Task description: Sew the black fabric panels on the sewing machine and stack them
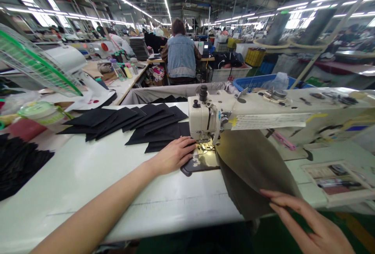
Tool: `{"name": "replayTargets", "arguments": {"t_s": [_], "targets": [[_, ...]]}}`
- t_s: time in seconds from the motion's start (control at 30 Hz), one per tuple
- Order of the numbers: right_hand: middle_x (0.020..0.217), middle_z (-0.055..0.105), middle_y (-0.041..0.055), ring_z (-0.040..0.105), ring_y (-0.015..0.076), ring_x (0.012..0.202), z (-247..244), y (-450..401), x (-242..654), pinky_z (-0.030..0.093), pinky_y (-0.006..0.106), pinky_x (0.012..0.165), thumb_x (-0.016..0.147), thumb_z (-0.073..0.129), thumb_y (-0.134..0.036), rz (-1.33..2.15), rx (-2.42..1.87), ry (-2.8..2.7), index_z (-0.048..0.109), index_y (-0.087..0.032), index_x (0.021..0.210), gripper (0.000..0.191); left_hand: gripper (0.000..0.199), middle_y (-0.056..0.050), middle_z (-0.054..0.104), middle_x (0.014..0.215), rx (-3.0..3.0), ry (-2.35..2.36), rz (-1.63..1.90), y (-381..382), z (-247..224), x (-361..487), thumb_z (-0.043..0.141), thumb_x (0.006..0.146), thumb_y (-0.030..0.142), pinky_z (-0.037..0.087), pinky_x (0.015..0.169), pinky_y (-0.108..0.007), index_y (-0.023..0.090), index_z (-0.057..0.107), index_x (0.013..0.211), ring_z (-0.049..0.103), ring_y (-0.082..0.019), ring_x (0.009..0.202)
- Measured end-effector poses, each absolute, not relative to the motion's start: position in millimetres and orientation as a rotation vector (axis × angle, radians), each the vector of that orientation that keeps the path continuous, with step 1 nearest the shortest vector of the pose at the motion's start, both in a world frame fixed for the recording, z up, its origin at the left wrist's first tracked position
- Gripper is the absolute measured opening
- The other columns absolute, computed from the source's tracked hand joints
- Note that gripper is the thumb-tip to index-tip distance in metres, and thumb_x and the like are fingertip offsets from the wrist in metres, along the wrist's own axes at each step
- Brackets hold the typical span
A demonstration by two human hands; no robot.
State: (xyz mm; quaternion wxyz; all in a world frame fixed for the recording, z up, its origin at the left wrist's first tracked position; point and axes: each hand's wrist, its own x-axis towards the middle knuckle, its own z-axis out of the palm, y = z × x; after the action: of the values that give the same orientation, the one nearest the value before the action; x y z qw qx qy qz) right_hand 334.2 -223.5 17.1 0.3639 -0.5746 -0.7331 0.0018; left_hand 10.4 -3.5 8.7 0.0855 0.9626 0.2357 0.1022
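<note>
A white industrial sewing machine [205, 113] stands in front of me, its lamp lighting the metal needle plate [209, 156]. My left hand [175, 155] lies with fingers stretched out beside the presser foot, touching the bed's left edge near the black fabric pieces [155, 125]. What is under its fingertips I cannot make out. On the right, a stack of dark olive fabric panels [252, 164] hangs partly over the table's front edge. My right hand [313, 222] pinches the lower right edge of the top panel between thumb and fingers, lifting it slightly from those beneath.
A white and green fan [55, 63] stands at the left, above a heap of black cloth [20, 164]. A small tray with tools [336, 182] is set into the table at right. Behind the machine are a blue basket [249, 82] and a seated person [181, 55], back turned.
</note>
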Motion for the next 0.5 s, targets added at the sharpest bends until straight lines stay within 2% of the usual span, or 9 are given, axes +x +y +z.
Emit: {"name": "replayTargets", "arguments": {"t_s": [0.2,0.33,0.4,0.5], "targets": [[0.109,0.078,0.0007,0.077,0.0166,0.093,15.3,-225.0,320.3,0.061,0.022,0.085,0.102,0.048,-0.031,-0.227,-1.487,-1.963,0.065,-0.025,0.119,0.024,0.038,-0.014,0.057,0.142,2.868,0.71,0.318,-3.8,6.6,11.3,0.045,0.105,0.029,0.041,0.115,-0.048,0.016,0.059,0.138,0.051,-0.029,0.132],[0.109,0.078,0.0003,0.077,0.0162,0.091,16.0,-224.2,310.6,0.061,0.02,0.08,0.099,0.049,-0.021,-0.327,-1.363,-2.055,0.065,-0.022,0.121,0.027,0.04,-0.015,0.057,0.141,2.876,0.748,0.343,-2.4,4.4,11.0,0.049,0.103,0.032,0.041,0.114,-0.048,0.015,0.058,0.139,0.052,-0.03,0.131],[0.112,0.078,0.001,0.077,0.0171,0.092,16.9,-227.3,304.8,0.062,0.02,0.079,0.095,0.054,-0.019,-0.359,-1.291,-2.117,0.062,-0.021,0.13,0.035,0.042,-0.015,0.057,0.141,2.886,0.757,0.345,-0.6,3.3,11.3,0.05,0.103,0.034,0.04,0.115,-0.047,0.016,0.056,0.14,0.052,-0.03,0.132],[0.12,0.075,0.0038,0.076,0.0196,0.099,20.1,-233.5,290.6,0.061,0.024,0.087,0.092,0.057,-0.013,-0.344,-1.24,-2.175,0.052,-0.019,0.144,0.052,0.044,-0.016,0.056,0.144,2.893,0.903,0.295,-3.0,2.2,14.0,0.052,0.102,0.037,0.043,0.112,-0.047,0.015,0.056,0.14,0.05,-0.031,0.136]]}}
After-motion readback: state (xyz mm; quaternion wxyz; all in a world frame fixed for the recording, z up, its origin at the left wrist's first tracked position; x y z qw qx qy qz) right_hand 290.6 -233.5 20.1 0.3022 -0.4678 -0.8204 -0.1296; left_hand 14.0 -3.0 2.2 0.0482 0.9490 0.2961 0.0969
